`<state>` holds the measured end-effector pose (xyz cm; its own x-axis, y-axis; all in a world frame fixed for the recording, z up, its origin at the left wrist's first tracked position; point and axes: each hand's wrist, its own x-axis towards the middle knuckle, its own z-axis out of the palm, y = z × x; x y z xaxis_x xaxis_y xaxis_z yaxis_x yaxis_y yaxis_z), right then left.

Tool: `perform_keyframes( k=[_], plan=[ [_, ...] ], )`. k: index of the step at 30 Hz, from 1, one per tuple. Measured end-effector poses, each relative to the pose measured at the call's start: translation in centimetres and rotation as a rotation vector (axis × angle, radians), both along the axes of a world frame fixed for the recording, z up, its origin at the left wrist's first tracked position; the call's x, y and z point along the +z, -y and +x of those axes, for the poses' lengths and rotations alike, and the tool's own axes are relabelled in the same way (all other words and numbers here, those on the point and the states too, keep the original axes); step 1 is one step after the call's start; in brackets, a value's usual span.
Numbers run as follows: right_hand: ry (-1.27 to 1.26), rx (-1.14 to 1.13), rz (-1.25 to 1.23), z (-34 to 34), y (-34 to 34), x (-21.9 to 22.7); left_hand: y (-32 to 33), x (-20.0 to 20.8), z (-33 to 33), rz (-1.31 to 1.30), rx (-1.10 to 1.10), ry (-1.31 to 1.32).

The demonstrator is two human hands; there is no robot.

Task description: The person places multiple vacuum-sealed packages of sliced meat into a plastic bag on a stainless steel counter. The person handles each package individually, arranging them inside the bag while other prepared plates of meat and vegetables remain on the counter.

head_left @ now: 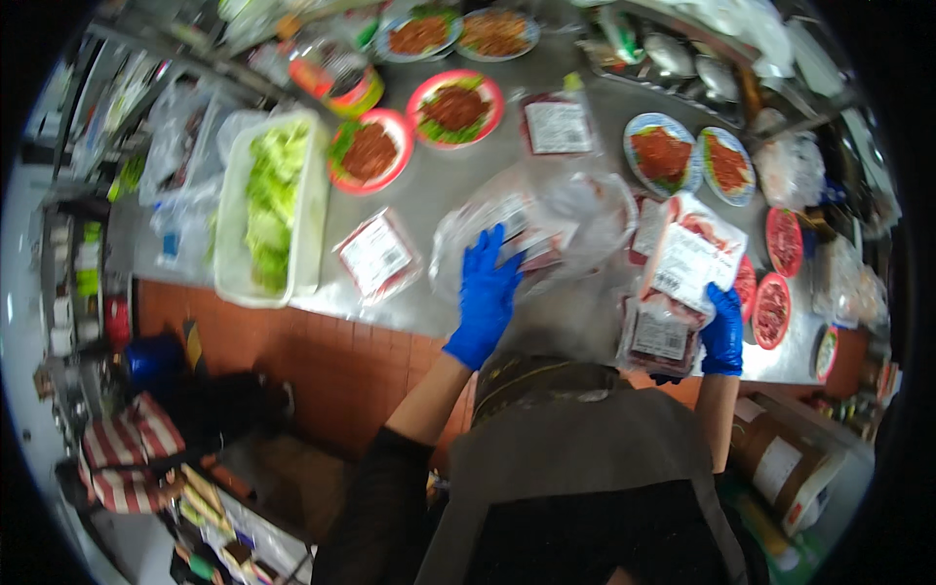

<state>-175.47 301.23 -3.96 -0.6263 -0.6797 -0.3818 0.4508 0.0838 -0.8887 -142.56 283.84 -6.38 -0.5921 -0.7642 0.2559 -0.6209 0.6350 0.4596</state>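
The left hand, fingers loosely spread, lies over the near-left edge of the clear plastic bag, apparently steadying it. Right of the bag, the right hand curls around a labelled meat pack, probably edge-held because it is flat.

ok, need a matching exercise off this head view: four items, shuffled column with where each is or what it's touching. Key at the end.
Column 1
1. Left hand
2. Right hand
3. Lettuce
4. Labelled meat pack nearest the tub

Column 2
A. Inside the pale plastic tub
B. Gripping the edge of a large white-labelled pack
C. Flat on the metal counter
D. Fingers spread on the clear plastic bag

Pairs: 1-D, 2-B, 3-A, 4-C
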Motion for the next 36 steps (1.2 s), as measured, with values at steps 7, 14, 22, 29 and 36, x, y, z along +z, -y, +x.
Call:
perform_keyframes(
  k=[7, 14, 22, 29, 36],
  plan=[
    [0.019, 0.148, -0.043, 0.6, 2.1, 1.5, -4.0, 3.7, 0.6, 0.248, 0.092, -0.419],
    [0.069, 0.190, -0.066, 0.8, 3.2, 2.3, -2.4, 9.9, 6.1, 0.280, 0.389, -1.114],
    [0.052, 0.202, -0.089, 3.0, 4.5, 3.9, 10.1, 0.7, 10.2, 0.006, 0.297, -0.355],
    [0.025, 0.163, -0.114, 0.8, 2.7, 3.2, 5.6, -3.4, 10.0, 0.141, 0.436, 0.047],
    [0.060, 0.209, -0.098, 1.3, 3.6, 3.5, 3.9, -5.2, 14.2, 0.018, 0.488, 0.424]
  ],
)
